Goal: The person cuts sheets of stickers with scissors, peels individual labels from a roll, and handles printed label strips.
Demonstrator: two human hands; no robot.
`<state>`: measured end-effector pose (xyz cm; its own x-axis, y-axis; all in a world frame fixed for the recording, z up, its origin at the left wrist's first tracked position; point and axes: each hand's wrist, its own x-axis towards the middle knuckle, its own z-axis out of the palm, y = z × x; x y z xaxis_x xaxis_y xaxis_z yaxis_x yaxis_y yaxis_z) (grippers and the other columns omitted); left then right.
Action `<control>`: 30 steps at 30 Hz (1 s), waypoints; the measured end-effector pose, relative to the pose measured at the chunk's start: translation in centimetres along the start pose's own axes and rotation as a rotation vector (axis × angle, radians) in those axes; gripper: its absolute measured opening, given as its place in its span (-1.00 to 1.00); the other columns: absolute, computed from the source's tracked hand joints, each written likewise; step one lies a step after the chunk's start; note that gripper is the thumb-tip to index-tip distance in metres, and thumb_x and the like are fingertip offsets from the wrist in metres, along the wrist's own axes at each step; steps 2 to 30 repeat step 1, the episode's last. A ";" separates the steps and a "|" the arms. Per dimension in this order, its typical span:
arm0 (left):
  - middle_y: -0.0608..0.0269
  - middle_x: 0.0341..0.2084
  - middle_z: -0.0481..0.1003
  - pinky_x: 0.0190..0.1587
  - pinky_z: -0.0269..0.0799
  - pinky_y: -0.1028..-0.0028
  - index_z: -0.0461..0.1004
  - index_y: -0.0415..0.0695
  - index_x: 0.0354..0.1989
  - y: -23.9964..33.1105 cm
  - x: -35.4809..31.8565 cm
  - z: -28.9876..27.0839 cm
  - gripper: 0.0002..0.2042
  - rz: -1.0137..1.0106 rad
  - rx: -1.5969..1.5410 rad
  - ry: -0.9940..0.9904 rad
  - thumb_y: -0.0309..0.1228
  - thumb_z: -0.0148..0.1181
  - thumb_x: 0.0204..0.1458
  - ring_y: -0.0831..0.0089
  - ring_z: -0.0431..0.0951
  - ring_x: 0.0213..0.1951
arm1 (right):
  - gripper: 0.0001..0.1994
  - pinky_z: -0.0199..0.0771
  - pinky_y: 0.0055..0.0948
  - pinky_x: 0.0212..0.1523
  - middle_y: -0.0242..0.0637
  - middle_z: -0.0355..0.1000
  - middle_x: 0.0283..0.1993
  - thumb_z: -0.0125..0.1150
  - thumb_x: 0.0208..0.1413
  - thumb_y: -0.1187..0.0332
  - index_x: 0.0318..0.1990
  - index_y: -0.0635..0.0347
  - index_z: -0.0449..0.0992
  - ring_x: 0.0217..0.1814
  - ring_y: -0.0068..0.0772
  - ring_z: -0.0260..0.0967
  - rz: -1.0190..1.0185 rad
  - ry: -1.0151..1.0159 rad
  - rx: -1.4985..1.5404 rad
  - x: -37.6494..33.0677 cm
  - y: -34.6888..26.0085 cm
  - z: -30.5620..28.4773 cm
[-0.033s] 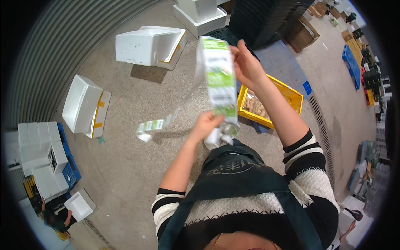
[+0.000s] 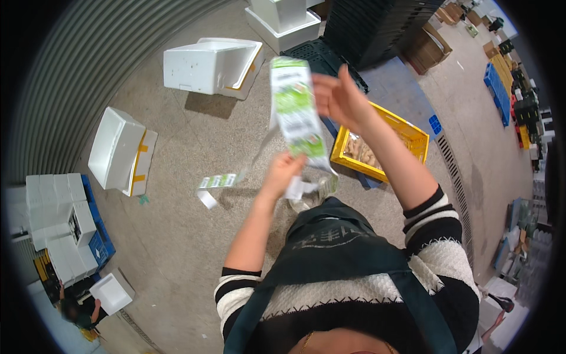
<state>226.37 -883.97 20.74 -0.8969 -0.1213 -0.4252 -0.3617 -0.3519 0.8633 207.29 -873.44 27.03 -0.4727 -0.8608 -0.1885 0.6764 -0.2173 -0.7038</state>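
A long strip of green-and-white printed labels runs upright in front of me, slightly blurred. Near its lower end, my left hand pinches the strip between closed fingers. My right hand is beside the strip's upper right edge, thumb raised and fingers stretched out flat. Its fingertips reach the edge, and I cannot tell whether they touch it. A loose tail of the labels trails out to the left and ends in a white curl. Below my left hand, more looped strip hangs close to my dark apron.
A yellow crate holding bagged light-brown items sits under my right forearm on a blue pallet. White foam boxes stand on the concrete floor at the left. Dark stacked crates rise ahead. A person is at the lower left.
The label strip and both my hands have shifted a little to the left. The trailing tail has swung slightly, and its white end hangs lower. My right fingers look straighter.
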 end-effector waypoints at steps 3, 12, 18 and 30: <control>0.26 -0.54 0.49 -0.58 0.27 0.74 0.41 -0.18 -0.12 0.0 0.1 -0.3 -0.69 0.003 -0.003 0.006 -0.33 0.13 -0.05 0.68 0.39 -0.58 | -0.40 0.07 -0.20 0.18 -0.01 0.23 0.08 -0.24 0.13 -0.04 0.18 0.25 0.04 0.13 -0.23 0.20 0.150 -0.067 -0.070 -0.7 1.6 -0.6; 0.26 -0.54 0.49 -0.58 0.27 0.74 0.41 -0.18 -0.12 0.0 0.1 -0.3 -0.69 0.003 -0.003 0.006 -0.33 0.13 -0.05 0.68 0.39 -0.58 | -0.40 0.07 -0.20 0.18 -0.01 0.23 0.08 -0.24 0.13 -0.04 0.18 0.25 0.04 0.13 -0.23 0.20 0.150 -0.067 -0.070 -0.7 1.6 -0.6; 0.26 -0.54 0.49 -0.58 0.27 0.74 0.41 -0.18 -0.12 0.0 0.1 -0.3 -0.69 0.003 -0.003 0.006 -0.33 0.13 -0.05 0.68 0.39 -0.58 | -0.40 0.07 -0.20 0.18 -0.01 0.23 0.08 -0.24 0.13 -0.04 0.18 0.25 0.04 0.13 -0.23 0.20 0.150 -0.067 -0.070 -0.7 1.6 -0.6; 0.26 -0.54 0.49 -0.58 0.27 0.74 0.41 -0.18 -0.12 0.0 0.1 -0.3 -0.69 0.003 -0.003 0.006 -0.33 0.13 -0.05 0.68 0.39 -0.58 | -0.40 0.07 -0.20 0.18 -0.01 0.23 0.08 -0.24 0.13 -0.04 0.18 0.25 0.04 0.13 -0.23 0.20 0.150 -0.067 -0.070 -0.7 1.6 -0.6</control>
